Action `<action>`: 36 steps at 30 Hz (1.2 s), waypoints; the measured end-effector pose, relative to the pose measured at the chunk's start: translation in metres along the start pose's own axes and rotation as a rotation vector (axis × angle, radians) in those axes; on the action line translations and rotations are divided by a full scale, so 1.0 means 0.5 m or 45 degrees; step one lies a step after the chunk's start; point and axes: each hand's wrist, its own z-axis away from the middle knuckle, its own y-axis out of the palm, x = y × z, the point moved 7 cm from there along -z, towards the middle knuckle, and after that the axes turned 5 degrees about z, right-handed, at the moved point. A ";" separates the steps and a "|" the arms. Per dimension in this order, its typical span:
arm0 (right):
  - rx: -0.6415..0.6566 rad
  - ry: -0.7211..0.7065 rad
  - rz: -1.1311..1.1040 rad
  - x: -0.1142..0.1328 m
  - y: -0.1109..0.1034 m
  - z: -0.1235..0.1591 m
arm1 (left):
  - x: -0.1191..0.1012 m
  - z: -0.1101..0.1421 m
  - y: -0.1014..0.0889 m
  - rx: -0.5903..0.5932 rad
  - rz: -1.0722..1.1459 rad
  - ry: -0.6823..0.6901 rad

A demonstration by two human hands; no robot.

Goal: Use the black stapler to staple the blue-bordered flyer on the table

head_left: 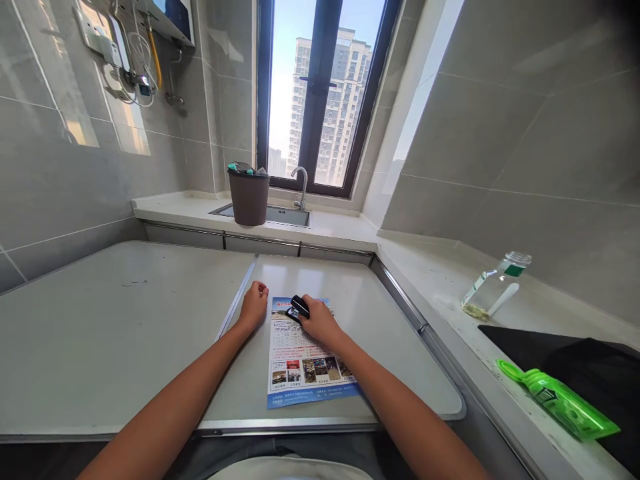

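A printed flyer (300,360) with a blue border lies flat on the white folding table (125,333) in front of me. My right hand (320,321) is closed over a small black stapler (299,308) that sits on the flyer's top edge. My left hand (253,305) rests on the table just left of the flyer's top left corner, its fingers curled into a loose fist with nothing visible in them.
A brown bin (249,195) stands on the counter beside a sink (285,215) and tap (302,187) under the window. On the right counter stand a clear bottle (493,288) and a green plastic bottle (563,399) lying by a black hob (575,363).
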 end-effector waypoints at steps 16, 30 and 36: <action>-0.088 0.109 -0.364 -0.263 -0.087 0.074 | 0.003 0.000 0.012 0.037 -0.025 0.035; -0.434 0.120 -0.416 -0.367 -0.114 -0.048 | 0.018 -0.003 0.015 0.051 -0.047 0.044; -0.293 0.025 -0.243 -0.350 -0.067 -0.053 | 0.017 -0.003 0.017 0.061 -0.073 0.034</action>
